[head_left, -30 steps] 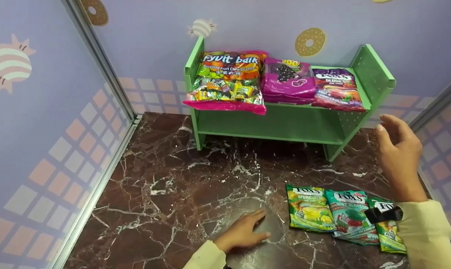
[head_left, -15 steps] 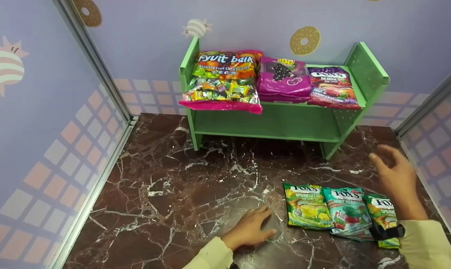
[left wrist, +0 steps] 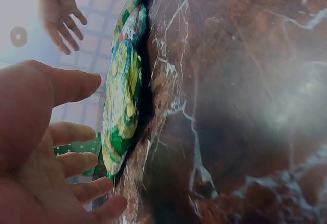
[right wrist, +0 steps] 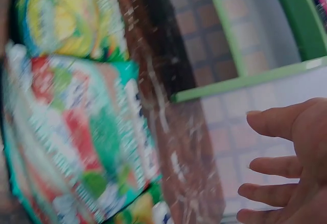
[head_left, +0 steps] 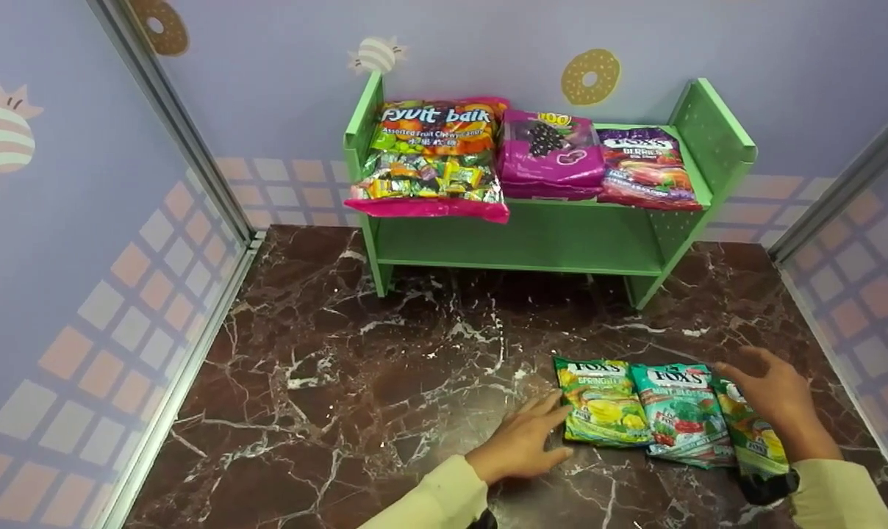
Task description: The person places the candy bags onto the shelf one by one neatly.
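Observation:
Three Fox's candy bags lie in a row on the dark marbled surface: a yellow-green Spring Tea bag [head_left: 607,405], a teal Mint Blossom bag [head_left: 684,417] and another green-yellow bag [head_left: 758,444] on the right. Beside the left edge of the row is my left hand [head_left: 521,441], fingers spread, its tips very near or at the first bag; contact cannot be told. My right hand [head_left: 778,393] hovers over the rightmost bag, partly covering it in the head view. In the right wrist view its fingers [right wrist: 273,168] are extended and hold nothing.
A green two-tier shelf [head_left: 517,264] stands at the back. On its top lie a Fyvit Baik candy bag [head_left: 437,150], a purple bag [head_left: 552,158] and a Fox's Berries bag [head_left: 646,167]. Patterned walls [head_left: 62,294] enclose the sides and back.
My right hand has come down from beside the shelf to above the rightmost bag. The left hand has slid right, up to the first bag. The view has shifted slightly.

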`<state>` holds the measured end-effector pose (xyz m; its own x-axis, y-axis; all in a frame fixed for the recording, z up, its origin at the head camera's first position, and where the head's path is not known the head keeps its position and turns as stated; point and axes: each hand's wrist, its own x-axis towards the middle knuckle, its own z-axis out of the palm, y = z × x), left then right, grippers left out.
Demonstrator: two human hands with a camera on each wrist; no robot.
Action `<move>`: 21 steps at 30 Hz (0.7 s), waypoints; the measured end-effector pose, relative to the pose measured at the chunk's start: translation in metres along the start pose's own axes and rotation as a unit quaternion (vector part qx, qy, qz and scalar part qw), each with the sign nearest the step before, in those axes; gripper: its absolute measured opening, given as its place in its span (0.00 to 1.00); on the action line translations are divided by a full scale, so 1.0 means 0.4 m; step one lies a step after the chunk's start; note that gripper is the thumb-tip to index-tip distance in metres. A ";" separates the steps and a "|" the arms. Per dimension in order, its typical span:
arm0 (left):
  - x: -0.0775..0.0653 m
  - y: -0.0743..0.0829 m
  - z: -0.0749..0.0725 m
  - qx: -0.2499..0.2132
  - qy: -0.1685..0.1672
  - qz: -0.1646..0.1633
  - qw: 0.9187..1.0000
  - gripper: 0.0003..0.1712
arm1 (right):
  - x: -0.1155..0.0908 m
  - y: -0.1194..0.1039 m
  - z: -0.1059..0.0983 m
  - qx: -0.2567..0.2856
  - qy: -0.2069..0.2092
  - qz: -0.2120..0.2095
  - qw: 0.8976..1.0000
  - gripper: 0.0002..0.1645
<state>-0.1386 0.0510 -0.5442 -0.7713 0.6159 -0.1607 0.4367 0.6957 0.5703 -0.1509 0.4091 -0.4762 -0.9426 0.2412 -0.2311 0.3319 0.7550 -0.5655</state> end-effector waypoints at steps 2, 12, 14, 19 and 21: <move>0.007 0.009 0.002 0.012 0.000 0.007 1.000 0.39 | 0.003 0.020 0.003 -0.006 -0.017 0.008 1.000 0.57; 0.043 0.049 0.024 0.064 -0.008 0.041 0.997 0.38 | 0.032 0.101 0.007 -0.044 -0.062 0.060 0.995 0.65; 0.051 0.056 0.029 0.074 -0.013 0.047 0.996 0.38 | 0.034 0.115 0.007 -0.053 -0.066 0.057 0.995 0.66; 0.061 0.063 0.043 0.085 -0.029 0.056 0.994 0.38 | 0.042 0.156 0.011 -0.069 -0.068 0.055 0.994 0.67; 0.063 0.064 0.048 0.090 -0.030 0.061 0.994 0.38 | 0.044 0.171 0.011 -0.064 -0.074 0.070 0.993 0.69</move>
<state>-0.1380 0.0913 -0.5491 -0.6802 0.7174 -0.1505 0.6059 0.6657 0.4355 -0.1445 0.4623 -0.5227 -0.8690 0.2636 -0.4188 0.4420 0.7940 -0.4174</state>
